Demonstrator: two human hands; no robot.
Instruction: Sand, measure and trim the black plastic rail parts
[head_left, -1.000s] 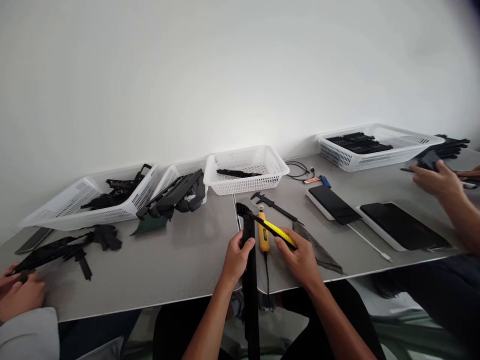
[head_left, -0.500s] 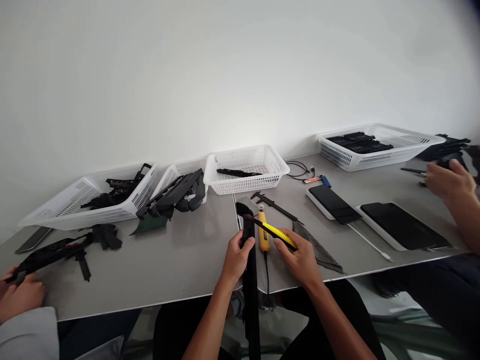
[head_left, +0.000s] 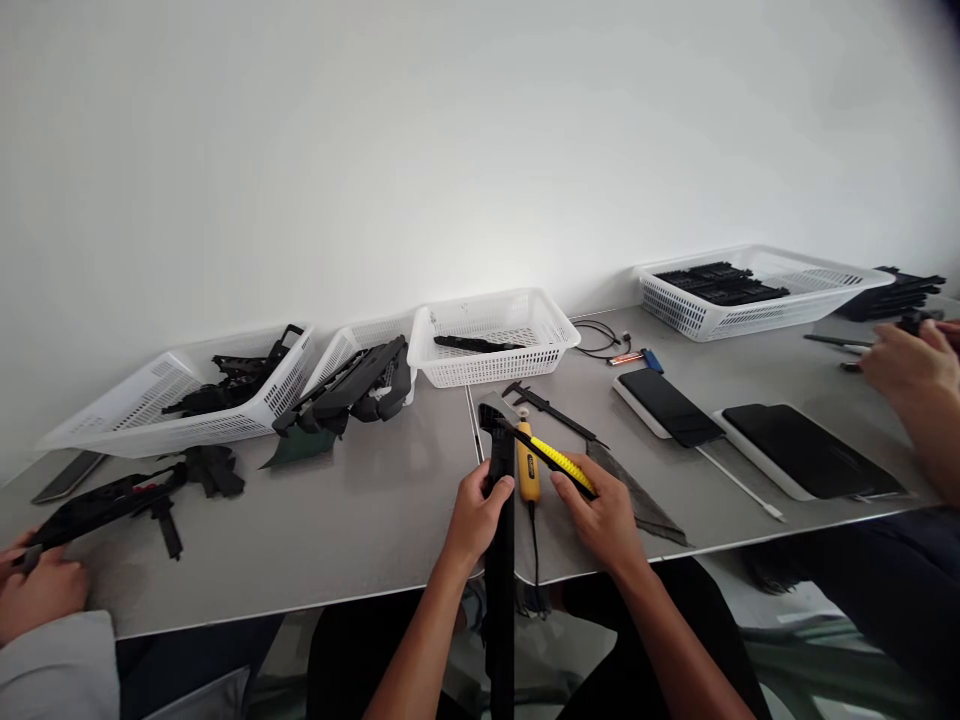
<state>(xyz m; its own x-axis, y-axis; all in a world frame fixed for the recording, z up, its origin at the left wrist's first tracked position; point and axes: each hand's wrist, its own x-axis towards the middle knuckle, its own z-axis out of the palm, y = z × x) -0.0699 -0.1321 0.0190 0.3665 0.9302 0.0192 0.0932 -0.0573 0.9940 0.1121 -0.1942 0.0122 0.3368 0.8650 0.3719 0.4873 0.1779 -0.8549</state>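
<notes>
My left hand [head_left: 478, 515] is closed around a long black plastic part [head_left: 501, 580], which stands nearly upright and reaches below the table edge. In my right hand [head_left: 606, 515] is a yellow-and-black utility knife [head_left: 559, 460], slanting up to the left. Its tip is at the upper end of the plastic part; whether it touches cannot be made out. Behind the knife lies a yellow corded hand tool [head_left: 529, 470]. A black vernier caliper [head_left: 553, 412] and a dark grey cloth-like piece [head_left: 637, 495] lie to the right.
White baskets [head_left: 495, 372] with black parts line the wall. Two phones on white blocks, a black phone [head_left: 671, 405] nearest, lie to the right beside a cable. Co-workers' hands are at both sides; a black gun-shaped assembly [head_left: 105, 510] lies by the left one.
The knife's tip has shifted slightly right along the top of the plastic part, and my left hand has moved a little. The right co-worker's hand has also moved.
</notes>
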